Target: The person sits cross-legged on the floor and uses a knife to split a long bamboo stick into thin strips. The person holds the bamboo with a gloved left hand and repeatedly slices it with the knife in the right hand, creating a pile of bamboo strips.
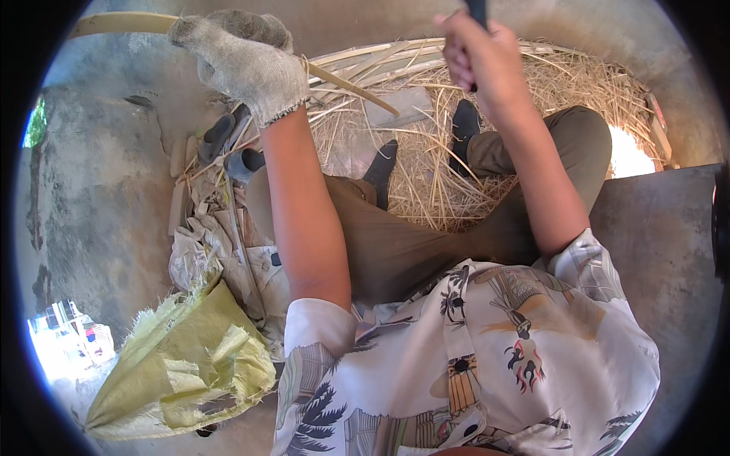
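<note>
My left hand (239,57), in a worn grey knitted glove, is closed around a long pale bamboo strip (125,23). The strip runs off to the upper left, and its other end (357,95) points down to the right over the floor. Raised at the top right of centre, my bare right hand (483,64) grips a dark tool (477,11). Most of that tool lies beyond the upper edge, so its kind cannot be made out. The right hand is slightly blurred and apart from the strip.
Shavings and split strips (563,83) cover the floor around my dark-socked feet (382,167). A flat grey slab (403,106) lies among them. Dark shoes (218,138), crumpled cloth (201,247) and a frayed yellow woven sack (179,365) are at left. A dark flat panel (658,235) stands right.
</note>
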Demonstrator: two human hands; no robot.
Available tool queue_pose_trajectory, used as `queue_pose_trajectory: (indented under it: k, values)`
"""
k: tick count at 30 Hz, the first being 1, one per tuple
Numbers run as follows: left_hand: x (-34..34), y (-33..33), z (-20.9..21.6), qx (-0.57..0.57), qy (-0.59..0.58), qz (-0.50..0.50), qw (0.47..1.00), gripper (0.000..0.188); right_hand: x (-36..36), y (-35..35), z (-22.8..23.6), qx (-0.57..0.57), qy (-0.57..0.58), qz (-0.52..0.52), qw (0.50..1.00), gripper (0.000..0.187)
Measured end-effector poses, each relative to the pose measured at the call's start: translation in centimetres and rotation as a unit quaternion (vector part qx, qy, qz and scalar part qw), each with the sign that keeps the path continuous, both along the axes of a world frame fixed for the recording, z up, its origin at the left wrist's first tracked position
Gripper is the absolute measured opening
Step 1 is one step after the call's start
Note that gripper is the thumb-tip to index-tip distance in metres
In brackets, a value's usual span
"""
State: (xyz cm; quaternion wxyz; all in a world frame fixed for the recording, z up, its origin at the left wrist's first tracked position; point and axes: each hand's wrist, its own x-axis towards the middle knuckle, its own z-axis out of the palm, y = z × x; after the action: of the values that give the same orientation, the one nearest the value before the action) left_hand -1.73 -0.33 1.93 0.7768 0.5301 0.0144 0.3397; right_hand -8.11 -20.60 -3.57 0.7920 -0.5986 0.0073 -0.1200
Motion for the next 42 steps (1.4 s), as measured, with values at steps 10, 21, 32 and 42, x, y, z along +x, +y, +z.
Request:
queue_pose_trajectory:
  k: [10, 21, 32, 42]
  values:
    - [0.8, 0.9, -1.8, -0.094, 0.046, -0.023, 0.994, 0.084, -1.4, 4.8, -13.3, -0.079, 0.344, 0.096, 0.931, 0.019]
    - [-0.1, -2.2, 0.7, -0.115, 0.041, 0.048, 0.991, 0.074, -1.7, 2.4, -18.7, -0.296, 0.277, 0.117, 0.906, 0.036]
    - [-1.9, 0.9, 2.3, -0.126, -0.001, 0.000, 0.992, 0.068, -3.7, 1.7, -12.3, 0.021, 0.381, 0.261, 0.887, 0.033]
    - [1.2, -2.9, -3.3, -0.035, 0.007, -0.075, 0.997, 0.056, -2.3, 0.5, -1.5, 0.067, 0.131, 0.044, 0.988, 0.036]
